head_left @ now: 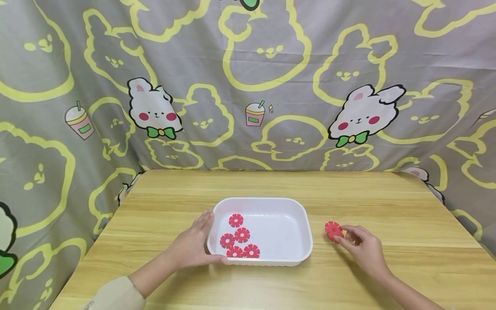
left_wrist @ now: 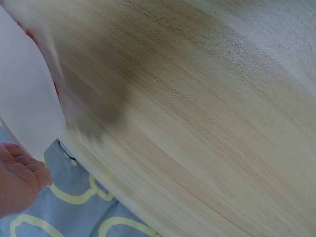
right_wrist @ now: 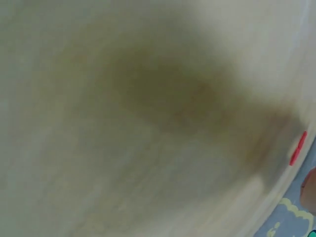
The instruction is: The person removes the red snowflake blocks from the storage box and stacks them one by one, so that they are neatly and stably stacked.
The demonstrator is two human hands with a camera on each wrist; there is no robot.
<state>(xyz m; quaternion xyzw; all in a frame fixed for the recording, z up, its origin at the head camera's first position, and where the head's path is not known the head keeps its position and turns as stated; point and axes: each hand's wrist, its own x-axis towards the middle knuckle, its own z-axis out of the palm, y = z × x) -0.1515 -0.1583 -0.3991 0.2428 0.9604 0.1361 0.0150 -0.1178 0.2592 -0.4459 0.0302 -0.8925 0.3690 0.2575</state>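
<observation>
A white plastic tray stands on the wooden table. Several red flower-shaped interlocking discs lie in its left part, some overlapping. My left hand rests against the tray's left side, fingers along the outer wall and thumb at the near rim; part of it also shows beside the tray wall in the left wrist view. Right of the tray, my right hand pinches a red interlocking disc between thumb and fingers. Whether a second disc overlaps it I cannot tell. The right wrist view catches only a red edge.
Bare wood of the table surrounds the tray. A grey curtain with yellow outlines and white rabbit faces hangs behind the table's far edge and along both sides.
</observation>
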